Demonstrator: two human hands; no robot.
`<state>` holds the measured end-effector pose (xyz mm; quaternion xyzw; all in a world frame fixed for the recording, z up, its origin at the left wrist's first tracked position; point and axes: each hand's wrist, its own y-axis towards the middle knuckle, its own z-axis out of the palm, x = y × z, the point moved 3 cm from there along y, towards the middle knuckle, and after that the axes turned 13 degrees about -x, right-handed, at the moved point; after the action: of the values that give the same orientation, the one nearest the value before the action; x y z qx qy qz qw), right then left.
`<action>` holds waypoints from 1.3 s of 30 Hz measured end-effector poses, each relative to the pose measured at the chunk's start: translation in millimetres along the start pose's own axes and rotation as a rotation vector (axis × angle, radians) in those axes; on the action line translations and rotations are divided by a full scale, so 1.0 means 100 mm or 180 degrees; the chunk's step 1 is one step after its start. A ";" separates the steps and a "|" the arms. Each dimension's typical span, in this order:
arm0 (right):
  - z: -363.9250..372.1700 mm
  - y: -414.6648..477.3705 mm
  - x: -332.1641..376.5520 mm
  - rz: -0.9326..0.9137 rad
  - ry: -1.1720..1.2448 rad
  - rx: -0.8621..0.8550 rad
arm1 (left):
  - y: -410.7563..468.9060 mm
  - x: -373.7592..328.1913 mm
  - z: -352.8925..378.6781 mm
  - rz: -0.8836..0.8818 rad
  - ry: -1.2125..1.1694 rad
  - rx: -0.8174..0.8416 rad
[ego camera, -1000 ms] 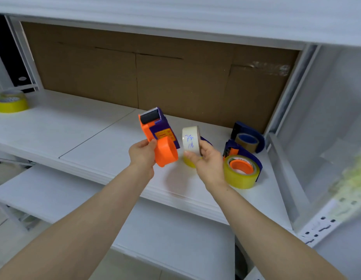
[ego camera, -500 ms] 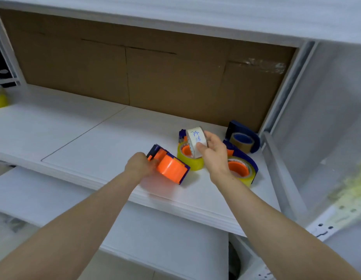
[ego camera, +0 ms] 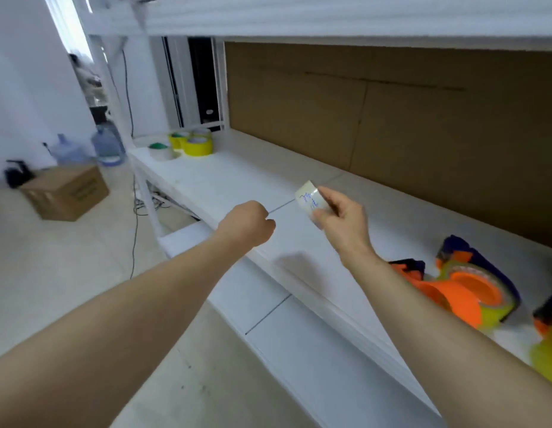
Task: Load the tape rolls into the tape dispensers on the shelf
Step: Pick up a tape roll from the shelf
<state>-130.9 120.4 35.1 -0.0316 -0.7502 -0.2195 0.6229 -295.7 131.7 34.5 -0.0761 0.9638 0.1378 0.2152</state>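
Note:
My right hand (ego camera: 342,223) holds a small white tape core with blue writing (ego camera: 310,200) above the white shelf (ego camera: 237,183). My left hand (ego camera: 248,223) is a closed fist over the shelf's front edge, with nothing in it. An orange and purple tape dispenser (ego camera: 447,291) lies on the shelf at the right, partly behind my right forearm. Beside it lies another dispenser with a yellow tape roll (ego camera: 487,304). Several yellow tape rolls (ego camera: 196,143) stand at the far left end of the shelf.
A white roll with a green top (ego camera: 158,149) sits beside the yellow rolls. Brown cardboard (ego camera: 392,134) backs the shelf. A lower shelf (ego camera: 299,335) juts out below. On the floor at left are a cardboard box (ego camera: 66,191), water jugs (ego camera: 106,146) and cables.
My left hand has let go of the orange dispenser, which now lies on the shelf at right. The view has swung left and both hands have moved left along the shelf.

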 end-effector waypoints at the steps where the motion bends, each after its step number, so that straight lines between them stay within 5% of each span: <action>1: 0.25 0.00 0.02 -0.0020 -0.0024 0.0065 | 0.11 0.21 -0.11 -0.0036 -0.0006 -0.0078; 14: 3.28 0.51 0.09 -0.0051 -0.0339 0.0339 | 1.84 2.87 -0.91 -0.0377 0.0130 -0.0389; 25: 4.43 2.05 -0.25 -0.0441 -0.0748 0.0124 | 3.48 3.35 -0.64 -0.0405 -0.0024 -0.0292; 31: 4.87 3.08 -0.64 -0.0604 -0.1678 -0.0219 | 4.48 3.40 -0.56 -0.0229 -0.0030 -0.0270; 39: 5.50 4.03 -1.17 -0.0242 -0.3082 0.0248 | 5.75 3.69 -0.28 0.0242 -0.0058 0.0053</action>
<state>-482.2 713.1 -28.9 -0.0793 -0.9621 -0.1739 0.1946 -755.5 637.2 31.8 -0.0365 0.9651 0.1386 0.2193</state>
